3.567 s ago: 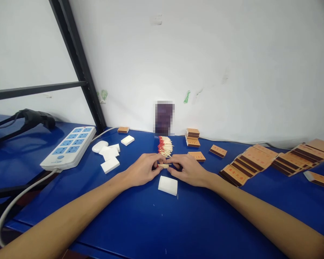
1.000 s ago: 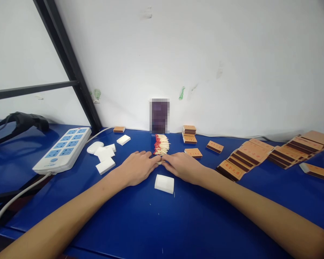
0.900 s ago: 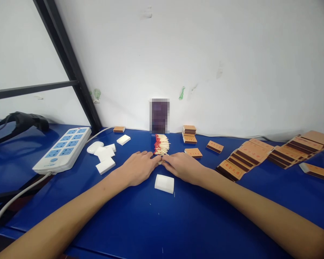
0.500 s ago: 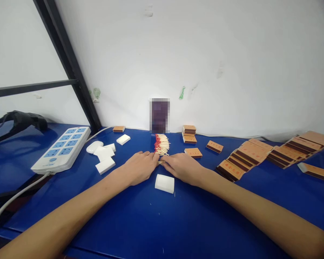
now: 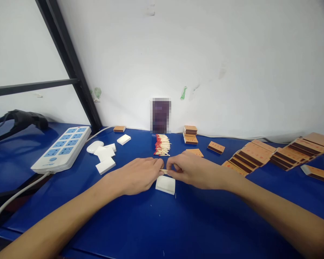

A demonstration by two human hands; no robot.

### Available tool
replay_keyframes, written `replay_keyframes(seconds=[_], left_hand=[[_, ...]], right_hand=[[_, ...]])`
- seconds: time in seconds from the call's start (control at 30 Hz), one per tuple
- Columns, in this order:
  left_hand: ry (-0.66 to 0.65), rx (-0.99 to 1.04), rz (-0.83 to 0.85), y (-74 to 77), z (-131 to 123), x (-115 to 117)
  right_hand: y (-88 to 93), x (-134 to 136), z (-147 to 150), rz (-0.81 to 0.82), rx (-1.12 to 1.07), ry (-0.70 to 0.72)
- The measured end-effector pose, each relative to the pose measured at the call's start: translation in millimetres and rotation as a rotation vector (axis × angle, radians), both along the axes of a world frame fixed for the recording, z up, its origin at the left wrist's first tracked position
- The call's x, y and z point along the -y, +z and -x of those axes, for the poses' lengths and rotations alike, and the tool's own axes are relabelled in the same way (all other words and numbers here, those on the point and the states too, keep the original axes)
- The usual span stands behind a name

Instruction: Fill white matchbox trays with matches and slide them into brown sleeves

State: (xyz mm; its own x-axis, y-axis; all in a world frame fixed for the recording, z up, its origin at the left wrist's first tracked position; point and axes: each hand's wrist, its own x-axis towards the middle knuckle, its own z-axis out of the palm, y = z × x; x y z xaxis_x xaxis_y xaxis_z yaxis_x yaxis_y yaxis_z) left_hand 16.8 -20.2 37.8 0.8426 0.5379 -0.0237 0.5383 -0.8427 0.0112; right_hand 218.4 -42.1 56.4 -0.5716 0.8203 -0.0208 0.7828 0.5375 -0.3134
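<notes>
Between my two hands lie a few pale matchsticks (image 5: 164, 171), held crosswise just above the far edge of a small white matchbox tray (image 5: 165, 185). My left hand (image 5: 142, 175) is closed, its fingertips pinching the left end of the matches; the match heads there are hidden. At the other end, my right hand (image 5: 194, 169) pinches them between thumb and fingers. Beyond the hands, a pile of red-headed matches (image 5: 162, 144) lies on the blue table (image 5: 151, 223). How full the tray is, I cannot tell.
Several white trays (image 5: 105, 165) and a white rounded object (image 5: 95, 146) lie at left, beside a power strip (image 5: 63, 149). Matchboxes (image 5: 190, 139) are stacked behind my right hand. Rows of matchbox sleeves (image 5: 255, 154) spread to the right. A blurred panel (image 5: 161, 116) leans against the wall.
Both hands have come back from the front of the match pile toward the white tray, carrying the few matches. My right hand has lifted, and its pinch now shows more clearly.
</notes>
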Motion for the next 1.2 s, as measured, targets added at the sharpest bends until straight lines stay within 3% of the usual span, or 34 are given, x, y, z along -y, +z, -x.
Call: replay_keyframes(seconds=[0.13, 0.57, 1.2], left_hand=[[-0.066, 0.079, 0.154, 1.1, 3.4, 8.7], [-0.086, 0.078, 0.238, 3.9, 4.2, 6.9], [-0.154, 0.225, 0.139, -7.2, 5.0, 1.0]], right_hand=[[8.6, 12.6, 1.6, 0.113, -0.033, 0.008], [-2.1, 15.4, 7.6, 0.318, -0.066, -0.027], [2.1, 15.7, 0.3, 0.232, -0.019, -0.043]])
